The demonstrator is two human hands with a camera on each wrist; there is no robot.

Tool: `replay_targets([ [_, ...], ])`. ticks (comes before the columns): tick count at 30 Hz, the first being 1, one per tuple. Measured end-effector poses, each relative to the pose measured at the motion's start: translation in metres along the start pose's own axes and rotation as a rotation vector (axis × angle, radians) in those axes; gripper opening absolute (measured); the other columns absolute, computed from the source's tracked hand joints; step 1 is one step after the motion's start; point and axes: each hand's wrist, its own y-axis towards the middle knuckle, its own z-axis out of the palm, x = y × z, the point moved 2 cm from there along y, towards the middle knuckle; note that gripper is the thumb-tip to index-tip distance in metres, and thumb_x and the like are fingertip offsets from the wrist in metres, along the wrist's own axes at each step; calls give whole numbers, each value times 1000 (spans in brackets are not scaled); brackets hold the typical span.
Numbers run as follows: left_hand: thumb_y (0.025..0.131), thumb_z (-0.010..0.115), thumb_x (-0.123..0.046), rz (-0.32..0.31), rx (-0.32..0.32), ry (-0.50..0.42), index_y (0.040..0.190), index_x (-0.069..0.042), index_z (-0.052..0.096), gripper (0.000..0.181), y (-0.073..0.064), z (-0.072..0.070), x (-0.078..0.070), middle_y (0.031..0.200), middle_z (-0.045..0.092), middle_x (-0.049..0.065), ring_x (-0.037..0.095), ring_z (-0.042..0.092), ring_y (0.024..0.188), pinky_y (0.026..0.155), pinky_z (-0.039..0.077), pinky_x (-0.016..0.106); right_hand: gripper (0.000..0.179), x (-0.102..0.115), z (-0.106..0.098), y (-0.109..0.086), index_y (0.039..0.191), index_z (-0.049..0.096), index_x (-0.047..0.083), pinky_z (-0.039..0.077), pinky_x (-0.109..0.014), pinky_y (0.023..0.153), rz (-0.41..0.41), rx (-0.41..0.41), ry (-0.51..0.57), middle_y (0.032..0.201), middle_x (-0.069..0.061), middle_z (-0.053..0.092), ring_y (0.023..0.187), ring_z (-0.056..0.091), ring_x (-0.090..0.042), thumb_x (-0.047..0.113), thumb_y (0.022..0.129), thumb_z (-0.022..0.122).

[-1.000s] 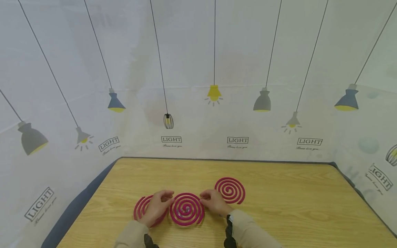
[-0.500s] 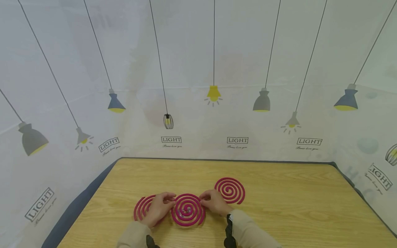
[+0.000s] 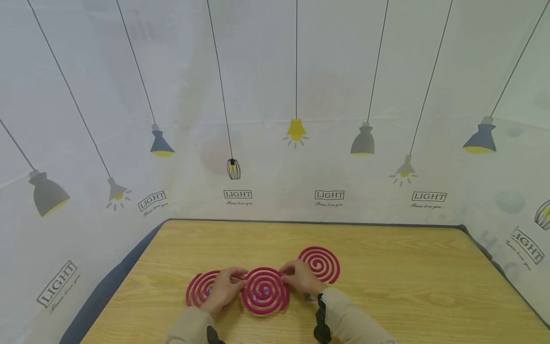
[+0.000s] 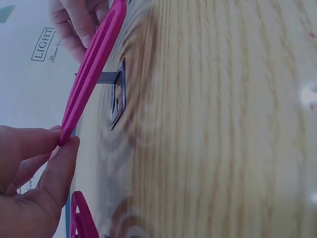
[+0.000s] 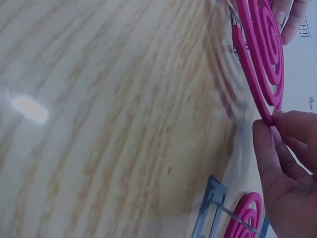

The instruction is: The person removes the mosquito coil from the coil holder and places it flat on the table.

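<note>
The pink coil (image 3: 264, 288) sits between the fingers of both hands, raised off the desk (image 3: 408, 272) with its face tilted toward the person: the left hand (image 3: 224, 288) pinches its outer rim between thumb and fingertips, and the right hand (image 3: 302, 278) pinches the opposite rim likewise. Beneath it, between the 2 sets of fingers, lies a metal stand (image 4: 115, 78), whose upright strip reaches the coil and seems to pass through it. The coil looks light and stiff but probably brittle, since its thin turns have gaps between them and may snap if bent or twisted; the dry, matt surface should slip little. The best hold is what the fingers have now: 2 opposite points on the outermost turn, squeezed gently and kept level with each other, because lifting by just 1 side could make the inner turns sag or break. A second coil (image 4: 85, 220) lies close beside the left fingers, partly hidden by that hand; a third coil (image 3: 318, 263) lies just beyond the right fingers, and another stand (image 5: 215, 187) lies near them.
</note>
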Motion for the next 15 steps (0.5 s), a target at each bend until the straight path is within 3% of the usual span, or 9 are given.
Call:
replay_targets([
  [7,77,62,1,48,-3,-50,99,9,59,23,4,8,0,85,59,11,22,59,76,64,51,26,12,0,-7,-2,92,62,-3,47,-23,60,-1,-21,-54,82,-6,61,73,55,-14,1,81,60],
  [15,77,63,2,79,-1,-38,98,8,60,22,6,17,-1,84,59,11,23,59,76,62,51,25,12,-5,-14,-5,92,62,-3,48,-26,64,-1,-19,-64,83,-6,61,75,56,-16,0,81,60],
])
